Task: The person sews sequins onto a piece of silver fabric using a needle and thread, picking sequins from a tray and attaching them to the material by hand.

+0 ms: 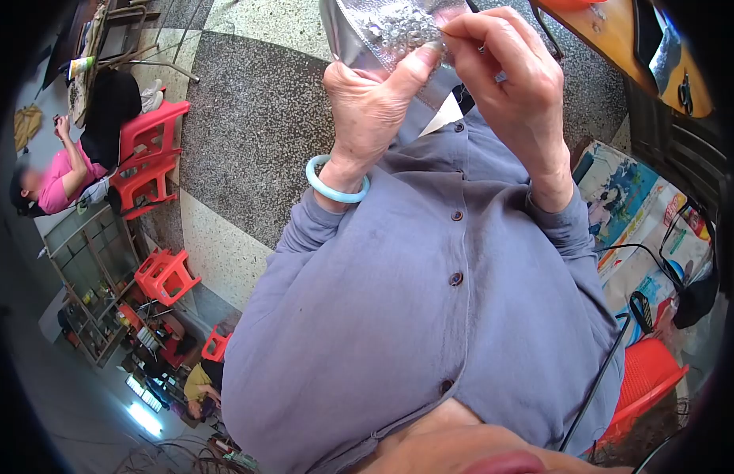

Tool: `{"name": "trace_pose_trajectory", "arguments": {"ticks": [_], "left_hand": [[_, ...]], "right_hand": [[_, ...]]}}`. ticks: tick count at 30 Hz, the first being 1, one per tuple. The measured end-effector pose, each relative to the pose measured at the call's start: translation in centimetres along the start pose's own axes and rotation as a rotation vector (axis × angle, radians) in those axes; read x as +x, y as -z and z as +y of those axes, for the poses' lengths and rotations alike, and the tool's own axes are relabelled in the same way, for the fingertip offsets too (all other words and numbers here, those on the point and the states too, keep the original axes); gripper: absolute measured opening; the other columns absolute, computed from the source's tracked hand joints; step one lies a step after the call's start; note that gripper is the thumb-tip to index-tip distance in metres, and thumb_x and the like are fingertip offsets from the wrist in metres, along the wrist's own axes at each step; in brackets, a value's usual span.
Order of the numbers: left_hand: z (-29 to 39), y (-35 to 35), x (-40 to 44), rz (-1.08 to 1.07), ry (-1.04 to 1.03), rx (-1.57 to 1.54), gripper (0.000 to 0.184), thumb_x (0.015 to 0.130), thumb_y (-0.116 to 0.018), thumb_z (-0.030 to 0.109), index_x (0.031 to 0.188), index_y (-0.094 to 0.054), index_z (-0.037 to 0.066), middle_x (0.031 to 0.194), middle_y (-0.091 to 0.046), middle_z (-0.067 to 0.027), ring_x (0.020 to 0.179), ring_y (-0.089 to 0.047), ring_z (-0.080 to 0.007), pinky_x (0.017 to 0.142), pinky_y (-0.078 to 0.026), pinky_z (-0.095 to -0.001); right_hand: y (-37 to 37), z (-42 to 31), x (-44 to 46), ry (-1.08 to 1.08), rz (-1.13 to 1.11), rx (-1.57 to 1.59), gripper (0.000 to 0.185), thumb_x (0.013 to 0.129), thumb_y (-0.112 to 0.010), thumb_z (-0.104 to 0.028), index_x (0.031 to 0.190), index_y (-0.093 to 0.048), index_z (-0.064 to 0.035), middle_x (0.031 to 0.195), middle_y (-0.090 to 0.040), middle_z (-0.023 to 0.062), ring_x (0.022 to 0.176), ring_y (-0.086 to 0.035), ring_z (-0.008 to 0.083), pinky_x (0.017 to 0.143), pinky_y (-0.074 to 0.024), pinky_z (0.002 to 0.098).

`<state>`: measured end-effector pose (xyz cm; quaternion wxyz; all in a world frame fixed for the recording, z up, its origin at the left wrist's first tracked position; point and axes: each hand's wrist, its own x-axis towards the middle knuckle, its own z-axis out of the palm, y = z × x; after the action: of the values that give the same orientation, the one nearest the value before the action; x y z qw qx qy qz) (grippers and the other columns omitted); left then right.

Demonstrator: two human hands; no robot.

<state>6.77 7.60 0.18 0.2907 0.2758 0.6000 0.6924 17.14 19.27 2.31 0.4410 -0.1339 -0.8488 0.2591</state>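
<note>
At the top of the head view is a shiny silver piece (353,35) of sheet-like material with a stitched edge. Many small clear beads (398,31) lie clustered on it. My left hand (371,103), with a pale blue bangle (337,188) at the wrist, holds its near edge, thumb on top beside the beads. Over its right side, my right hand (505,67) has thumb and index finger pinched together at the beads. Whatever is between those fingertips is too small to make out. A white triangular patch (444,116) shows below the silver piece.
A wooden table (612,47) at the upper right bears scissors (685,95). Red plastic stools (165,276) stand on the left, where a person in pink (71,178) sits. Another person, in yellow (199,383), is at the lower left. A red chair (647,387) stands at lower right.
</note>
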Motion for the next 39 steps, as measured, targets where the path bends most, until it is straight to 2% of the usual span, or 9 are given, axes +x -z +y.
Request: {"name": "trace_pose_trajectory", "arguments": {"ticks": [3, 6, 12, 15, 23, 26, 29, 35, 39], "left_hand": [[0.1, -0.4, 0.1, 0.011, -0.082, 0.000, 0.011, 0.085, -0.071, 0.003, 0.095, -0.073, -0.001, 0.082, -0.072, -0.0030, 0.069, -0.064, -0.0049, 0.060, -0.053, -0.0192], [-0.2, 0.0, 0.0, -0.018, -0.120, 0.062, 0.013, 0.085, -0.071, -0.001, 0.098, -0.072, -0.002, 0.090, -0.073, -0.0069, 0.075, -0.068, -0.0089, 0.067, -0.056, -0.0208], [0.7, 0.4, -0.3, -0.029, -0.059, 0.154, 0.015, 0.083, -0.073, 0.004, 0.097, -0.072, -0.001, 0.086, -0.072, -0.0034, 0.072, -0.065, -0.0064, 0.064, -0.053, -0.0201], [0.4, 0.0, 0.1, 0.049, -0.102, 0.131, 0.010, 0.082, -0.073, 0.006, 0.084, -0.073, -0.004, 0.071, -0.069, -0.0002, 0.060, -0.060, -0.0025, 0.050, -0.048, -0.0184], [-0.1, -0.1, -0.4, 0.079, -0.184, 0.242, 0.016, 0.082, -0.073, 0.006, 0.071, -0.067, -0.004, 0.060, -0.060, 0.0051, 0.053, -0.050, 0.0011, 0.044, -0.039, -0.0175], [0.0, -0.3, -0.7, 0.098, -0.192, 0.229, 0.017, 0.082, -0.073, 0.006, 0.070, -0.067, -0.004, 0.059, -0.059, 0.0057, 0.053, -0.050, 0.0011, 0.044, -0.039, -0.0179], [-0.3, -0.4, -0.7, 0.123, -0.261, 0.237, 0.015, 0.082, -0.072, 0.006, 0.071, -0.067, -0.003, 0.060, -0.061, 0.0053, 0.054, -0.052, 0.0006, 0.046, -0.042, -0.0186], [-0.2, -0.1, -0.9, 0.137, -0.221, 0.164, 0.007, 0.083, -0.071, 0.005, 0.081, -0.071, -0.002, 0.068, -0.067, 0.0018, 0.059, -0.057, -0.0009, 0.052, -0.047, -0.0192], [-0.2, 0.5, -0.6, 0.112, -0.188, 0.087, 0.008, 0.084, -0.071, 0.005, 0.088, -0.072, -0.002, 0.072, -0.069, -0.0003, 0.061, -0.059, -0.0020, 0.053, -0.048, -0.0193]], "right_hand": [[0.0, 0.2, -0.2, -0.012, -0.051, -0.039, 0.016, 0.073, -0.069, 0.004, 0.085, -0.061, -0.0024, 0.078, -0.061, 0.0122, 0.071, -0.060, 0.0303, 0.064, -0.0492, 0.0364], [-0.3, 0.0, 0.0, 0.002, -0.004, 0.011, 0.014, 0.074, -0.068, 0.003, 0.084, -0.060, -0.0025, 0.078, -0.061, 0.0121, 0.071, -0.060, 0.0306, 0.065, -0.0494, 0.0368], [-0.2, -0.1, 0.0, -0.046, -0.121, 0.024, 0.013, 0.075, -0.064, 0.003, 0.084, -0.057, -0.0024, 0.077, -0.059, 0.0130, 0.069, -0.059, 0.0309, 0.064, -0.0495, 0.0372], [-0.6, 0.1, -0.2, -0.048, -0.122, 0.103, 0.013, 0.076, -0.062, 0.003, 0.085, -0.055, -0.0016, 0.075, -0.056, 0.0140, 0.067, -0.058, 0.0312, 0.062, -0.0489, 0.0369], [-1.4, 0.2, -1.2, -0.158, -0.177, 0.165, 0.010, 0.080, -0.059, 0.001, 0.087, -0.052, -0.0007, 0.072, -0.052, 0.0162, 0.061, -0.056, 0.0330, 0.058, -0.0474, 0.0379], [-1.5, 0.1, -1.5, -0.198, -0.188, 0.205, 0.009, 0.082, -0.060, 0.001, 0.088, -0.054, 0.0007, 0.072, -0.054, 0.0147, 0.061, -0.058, 0.0276, 0.057, -0.0471, 0.0347], [-1.5, 0.8, -2.6, -0.215, -0.278, 0.194, 0.009, 0.088, -0.061, 0.001, 0.096, -0.058, 0.0009, 0.078, -0.055, 0.0053, 0.063, -0.052, 0.0100, 0.057, -0.0434, 0.0224], [-1.2, 0.0, -2.7, -0.383, -0.309, 0.320, 0.005, 0.092, -0.058, -0.003, 0.095, -0.056, 0.0004, 0.076, -0.053, 0.0011, 0.065, -0.049, 0.0065, 0.057, -0.0428, 0.0230], [-1.5, 0.2, -2.5, -0.284, -0.166, 0.352, 0.006, 0.094, -0.057, -0.005, 0.098, -0.057, 0.0007, 0.078, -0.054, -0.0014, 0.067, -0.048, 0.0041, 0.059, -0.0422, 0.0207]]}}
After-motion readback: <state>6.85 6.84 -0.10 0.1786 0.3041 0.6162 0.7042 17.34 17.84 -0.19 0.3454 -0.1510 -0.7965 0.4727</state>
